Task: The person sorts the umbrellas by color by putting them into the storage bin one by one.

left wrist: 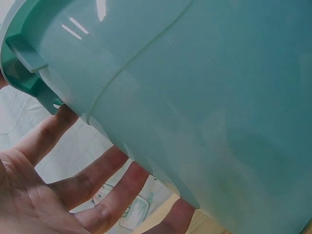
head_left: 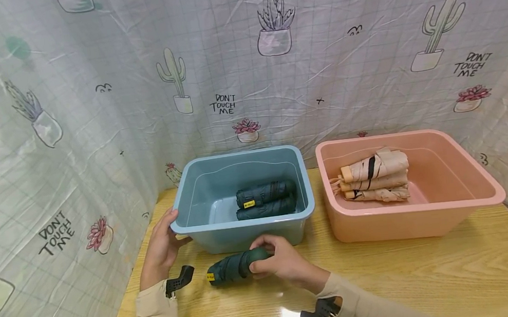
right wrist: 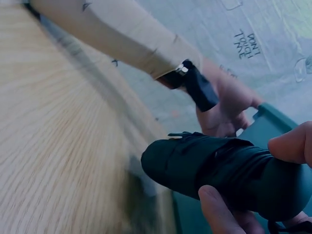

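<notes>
A folded dark green umbrella (head_left: 233,268) with a yellow tag lies in front of the blue bin (head_left: 244,223), close over the wooden table. My right hand (head_left: 285,261) grips its rounded end, thumb on the near side and fingers round the far side. In the right wrist view, the umbrella (right wrist: 214,168) points away from the fingers, a dark cord at its held end. My left hand (head_left: 163,245) holds the blue bin at its front left corner; in the left wrist view its fingers (left wrist: 97,175) reach along the outer wall. Two similar dark umbrellas (head_left: 264,193) lie inside that bin.
A pink bin (head_left: 391,224) stands right of the blue one, holding several beige folded umbrellas (head_left: 376,171) with light ends and dark straps. Behind both bins hangs a cactus-print curtain (head_left: 245,76), which also runs along the left side of the table (head_left: 387,273).
</notes>
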The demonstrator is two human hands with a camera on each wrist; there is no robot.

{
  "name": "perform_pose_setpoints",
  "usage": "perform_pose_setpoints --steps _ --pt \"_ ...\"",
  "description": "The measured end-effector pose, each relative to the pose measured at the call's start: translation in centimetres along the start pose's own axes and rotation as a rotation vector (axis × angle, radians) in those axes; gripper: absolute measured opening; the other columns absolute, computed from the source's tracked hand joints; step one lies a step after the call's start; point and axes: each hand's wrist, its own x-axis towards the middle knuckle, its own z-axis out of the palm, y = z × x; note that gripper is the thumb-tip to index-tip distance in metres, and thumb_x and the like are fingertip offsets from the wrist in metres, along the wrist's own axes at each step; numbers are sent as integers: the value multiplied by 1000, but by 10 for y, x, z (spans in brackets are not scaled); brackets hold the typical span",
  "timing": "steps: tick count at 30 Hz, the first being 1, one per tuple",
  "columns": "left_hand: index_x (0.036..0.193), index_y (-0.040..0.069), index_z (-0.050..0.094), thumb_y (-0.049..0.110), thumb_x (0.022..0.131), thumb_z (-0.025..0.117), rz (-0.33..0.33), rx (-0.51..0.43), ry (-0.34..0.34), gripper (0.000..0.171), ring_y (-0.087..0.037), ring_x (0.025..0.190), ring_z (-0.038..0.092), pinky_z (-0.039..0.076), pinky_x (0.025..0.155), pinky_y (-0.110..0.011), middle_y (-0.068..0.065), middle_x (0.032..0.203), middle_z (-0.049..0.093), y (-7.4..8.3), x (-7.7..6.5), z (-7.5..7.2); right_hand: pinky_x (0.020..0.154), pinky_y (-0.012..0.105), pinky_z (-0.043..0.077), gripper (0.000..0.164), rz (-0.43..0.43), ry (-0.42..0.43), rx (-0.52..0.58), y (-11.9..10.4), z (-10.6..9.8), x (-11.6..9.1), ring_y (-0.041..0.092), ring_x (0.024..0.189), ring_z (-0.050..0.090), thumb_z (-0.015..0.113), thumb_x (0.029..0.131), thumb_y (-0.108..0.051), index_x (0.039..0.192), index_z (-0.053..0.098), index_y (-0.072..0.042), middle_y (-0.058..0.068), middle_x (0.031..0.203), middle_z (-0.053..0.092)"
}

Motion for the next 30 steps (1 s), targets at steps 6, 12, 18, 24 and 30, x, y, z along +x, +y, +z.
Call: perform_pose_setpoints --steps 6,12,18,24,30 --pt "159 13 36 42 107 48 -4 -6 -2 60 -35 148 31 21 111 -80 -16 161 35 1 0 1 78 40 62 41 -44 38 -38 -13 -1 -6 21 87 64 73 73 2 112 58 5 11 105 59" --pt "159 13 35 41 108 48 -9 -13 -1 60 -34 150 29 20 112 -80 -15 162 33 1 0 1 74 27 54 42 -111 2 -98 -29 -3 -13 17 86 61 73 74 1 113 59 3 10 111 59" --pt "159 14 36 43 107 48 -20 -9 5 60 -35 149 29 21 112 -80 -14 162 35 2 0 1 78 30 55 40 -94 -63 -88 -41 -2 -23 20 93 61 72 76 3 114 60 1 12 118 58" --pt "159 14 35 43 108 47 -17 -9 1 60 -35 150 28 20 112 -81 -14 163 33 3 0 1 77 29 56 39 -145 -94 -125 -55 2 -32 21 94 61 72 77 3 115 62 -1 15 122 58" --pt "159 14 36 43 107 47 -15 -6 0 60 -34 149 30 21 112 -80 -14 162 34 4 0 0 75 28 56 38 -191 -124 -141 -79 2 -37 17 86 63 72 79 -1 117 63 -1 15 121 60"
